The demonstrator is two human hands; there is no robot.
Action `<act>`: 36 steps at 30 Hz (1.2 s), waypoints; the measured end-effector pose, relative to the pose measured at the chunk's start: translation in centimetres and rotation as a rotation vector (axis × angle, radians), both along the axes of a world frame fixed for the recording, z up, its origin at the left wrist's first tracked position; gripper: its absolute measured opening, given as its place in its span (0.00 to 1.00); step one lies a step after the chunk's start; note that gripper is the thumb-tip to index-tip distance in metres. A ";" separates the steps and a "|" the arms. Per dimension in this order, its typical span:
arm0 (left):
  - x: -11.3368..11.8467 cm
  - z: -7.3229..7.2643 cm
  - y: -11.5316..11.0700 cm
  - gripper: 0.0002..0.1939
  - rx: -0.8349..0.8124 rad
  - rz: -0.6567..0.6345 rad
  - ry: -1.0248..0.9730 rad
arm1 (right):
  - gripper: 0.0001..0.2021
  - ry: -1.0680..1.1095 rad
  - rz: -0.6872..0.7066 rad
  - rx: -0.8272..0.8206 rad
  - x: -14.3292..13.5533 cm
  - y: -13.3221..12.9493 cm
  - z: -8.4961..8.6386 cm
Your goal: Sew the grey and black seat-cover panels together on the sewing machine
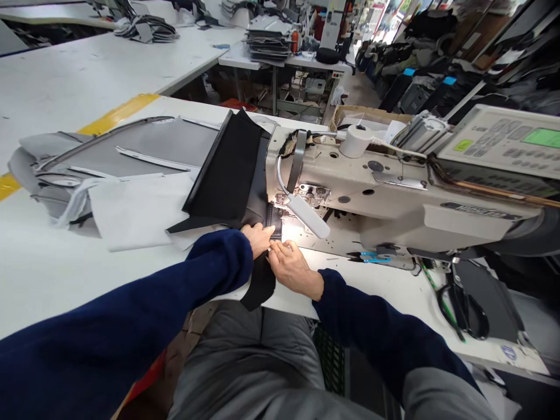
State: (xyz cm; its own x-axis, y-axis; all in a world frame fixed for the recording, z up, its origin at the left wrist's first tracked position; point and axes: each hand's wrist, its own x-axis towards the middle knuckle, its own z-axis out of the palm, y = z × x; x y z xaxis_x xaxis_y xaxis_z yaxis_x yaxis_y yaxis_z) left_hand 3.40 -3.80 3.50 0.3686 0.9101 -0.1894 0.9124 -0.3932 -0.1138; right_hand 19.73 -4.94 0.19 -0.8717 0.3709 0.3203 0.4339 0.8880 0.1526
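My left hand [259,238] presses on a black fabric piece [231,175], its fingers bent together just in front of the needle area of a sewing machine [385,175]. Close beside it, my right hand [294,269] pinches the right edge of the same black material, with the fingertips of both hands almost meeting. A narrow end of the fabric hangs over the table's front edge below my hands. A small lamp [308,216] on a bendable stalk lights the stitching spot. What lies under my fingertips is hidden.
Grey sewn covers [144,146] and a white sheet [135,207] lie to the left. On the right are blue-handled snips [371,256], black-handled scissors [466,309] and a control panel [503,140]. Stacked grey pieces [268,38] stand on a table behind.
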 end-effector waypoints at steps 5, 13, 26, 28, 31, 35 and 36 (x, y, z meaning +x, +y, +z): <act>-0.2 0.3 1.5 0.18 -0.017 -0.029 0.015 | 0.14 -0.013 -0.018 -0.029 -0.6 1.3 0.3; -0.6 0.5 2.9 0.16 0.074 -0.054 0.001 | 0.14 -0.001 -0.034 0.026 -1.0 2.8 -0.1; -5.3 4.7 2.5 0.16 0.086 -0.338 -0.171 | 0.17 -0.010 -0.088 -0.062 -1.0 3.2 -0.2; -5.8 5.3 1.2 0.23 0.066 -0.368 -0.180 | 0.18 0.002 -0.094 -0.113 -1.0 3.2 -0.1; -4.8 5.0 -0.4 0.30 0.039 -0.452 -0.088 | 0.19 0.041 -0.093 -0.194 -0.7 3.2 0.2; -2.2 3.7 -0.8 0.12 0.088 -0.446 -0.023 | 0.18 0.108 -0.077 -0.273 0.0 3.7 0.6; -1.7 3.5 -0.6 0.13 0.104 -0.402 -0.036 | 0.19 0.119 -0.065 -0.290 0.2 3.8 0.6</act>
